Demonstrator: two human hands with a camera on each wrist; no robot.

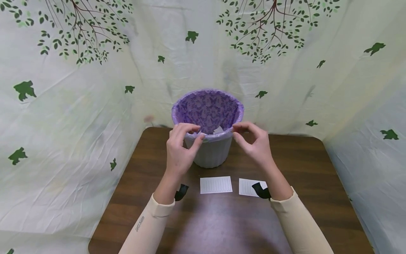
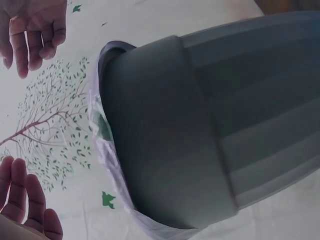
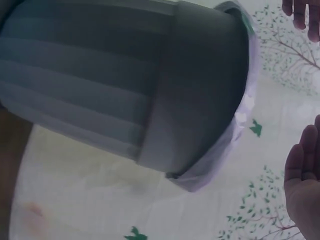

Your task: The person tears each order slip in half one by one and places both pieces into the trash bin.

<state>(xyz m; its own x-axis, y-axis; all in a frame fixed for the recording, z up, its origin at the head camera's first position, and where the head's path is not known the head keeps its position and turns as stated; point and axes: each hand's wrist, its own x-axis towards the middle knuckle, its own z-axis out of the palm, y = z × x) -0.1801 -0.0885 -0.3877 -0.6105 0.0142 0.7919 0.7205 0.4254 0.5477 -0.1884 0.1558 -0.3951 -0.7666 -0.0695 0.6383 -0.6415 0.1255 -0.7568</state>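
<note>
Sleeves (image 1: 304, 225) extend forward; left hand (image 1: 182, 148) and right hand (image 1: 256, 144) curve loosely, apparently holding nothing. Between them, just beyond, stands the upright bin (image 1: 211, 153).

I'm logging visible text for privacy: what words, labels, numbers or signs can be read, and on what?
"Let's", then a blurred word, perhaps "Swim": left sleeve.
Left white card, right white card: lined; any writing is too small to read.
Nothing else legible.

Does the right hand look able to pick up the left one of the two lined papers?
Probably yes: the right hand seems empty, and nothing covers the left lined paper in front of the bin.
</note>
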